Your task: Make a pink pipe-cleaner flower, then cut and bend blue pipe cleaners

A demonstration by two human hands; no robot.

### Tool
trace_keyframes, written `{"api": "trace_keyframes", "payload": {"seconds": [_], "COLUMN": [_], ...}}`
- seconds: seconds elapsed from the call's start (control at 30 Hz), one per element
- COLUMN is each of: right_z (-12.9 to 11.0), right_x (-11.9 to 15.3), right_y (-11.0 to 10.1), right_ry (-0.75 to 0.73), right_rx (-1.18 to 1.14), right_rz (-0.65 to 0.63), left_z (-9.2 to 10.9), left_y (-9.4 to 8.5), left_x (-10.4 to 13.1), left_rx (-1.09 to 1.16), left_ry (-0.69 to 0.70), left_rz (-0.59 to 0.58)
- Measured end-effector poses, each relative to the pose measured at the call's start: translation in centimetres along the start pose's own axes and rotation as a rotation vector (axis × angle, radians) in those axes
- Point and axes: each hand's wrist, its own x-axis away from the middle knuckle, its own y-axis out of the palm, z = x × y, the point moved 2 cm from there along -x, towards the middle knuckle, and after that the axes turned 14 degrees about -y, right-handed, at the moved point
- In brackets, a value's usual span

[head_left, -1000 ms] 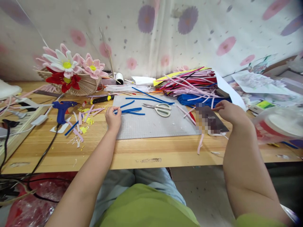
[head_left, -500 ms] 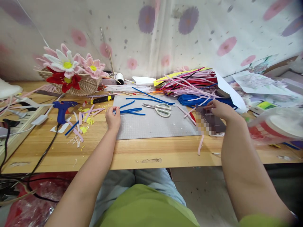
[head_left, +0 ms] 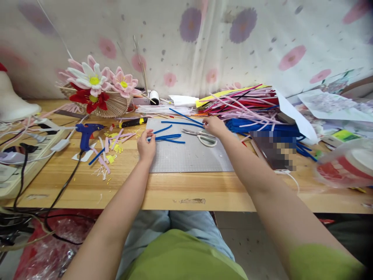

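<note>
My left hand (head_left: pixel 146 147) is closed in a pinch around the ends of several short blue pipe cleaners (head_left: pixel 171 137), which fan out to the right over the grey cutting mat (head_left: pixel 180 161). Farther back on the mat, my right hand (head_left: pixel 215 126) has its fingertips closed at the right end of long blue pipe cleaners (head_left: pixel 185 116); the gripped ends are hidden by the fingers. Between the hands lie scissors (head_left: pixel 201 136) with pale handles, their blades pointing left and the right hand close above the handles.
A phone (head_left: pixel 269 153) lies right of the mat, before a pile of blue pipe cleaners (head_left: pixel 250 126) and pink ones (head_left: pixel 241 105). At left are a blue glue gun (head_left: pixel 86 136), scraps (head_left: pixel 112 149), a power strip (head_left: pixel 32 167) and fuzzy flowers (head_left: pixel 93 83).
My right hand has left the phone and moved left to the long blue pipe cleaners behind the scissors. My left hand keeps its pinch on the short ones. The view has shifted slightly left.
</note>
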Motion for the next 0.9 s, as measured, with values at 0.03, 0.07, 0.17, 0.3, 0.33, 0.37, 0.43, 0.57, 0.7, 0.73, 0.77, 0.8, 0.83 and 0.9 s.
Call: {"api": "trace_keyframes", "payload": {"seconds": [0.03,0.07,0.17,0.3,0.33,0.37,0.43,0.57,0.7,0.73,0.77,0.8,0.83,0.9], "right_z": [-0.6,-1.1,-1.8,-2.4,-2.8,-3.3,-4.8,-7.9,-8.7,-8.6,-8.3,-8.0,-7.8,-7.5], "right_x": [-0.8,-1.5,-3.0,-3.7,-3.6,-3.3,-2.5,-0.2,1.3,1.3,1.2,1.1,0.9,0.3], "right_y": [0.5,0.9,1.5,0.2,-0.4,-1.0,-2.1,-3.2,-3.4,-3.3,-3.2,-3.1,-2.9,-2.4], "right_ry": [-0.02,-0.033,-0.041,-0.038,-0.056,-0.088,-0.185,-0.406,-0.367,-0.315,-0.258,-0.2,-0.14,-0.03], "right_rx": [0.025,0.051,0.126,0.17,0.172,0.173,0.173,0.137,0.006,-0.032,-0.067,-0.104,-0.15,-0.312], "right_rz": [-0.011,-0.031,-0.105,0.01,0.084,0.157,0.251,0.323,0.464,0.491,0.504,0.502,0.49,0.462], "left_z": [0.0,-0.1,-0.3,0.0,0.3,0.8,1.7,2.9,2.4,2.2,2.1,2.0,2.0,2.0], "left_y": [0.0,-0.1,-0.1,-0.1,-0.2,-0.2,-0.3,0.1,0.4,0.3,0.2,0.0,-0.2,-0.4], "left_x": [0.0,0.1,0.1,0.2,0.3,0.4,0.8,1.4,1.4,1.3,1.3,1.2,1.2,1.1], "left_rx": [0.003,0.004,-0.008,-0.087,-0.13,-0.178,-0.271,-0.39,-0.489,-0.491,-0.481,-0.462,-0.435,-0.352], "left_ry": [-0.001,-0.001,0.004,0.07,0.111,0.158,0.251,0.322,0.196,0.162,0.129,0.096,0.062,0.001], "left_rz": [-0.002,-0.004,-0.012,-0.003,0.016,0.037,0.062,0.023,-0.081,-0.081,-0.064,-0.035,-0.008,0.002]}}
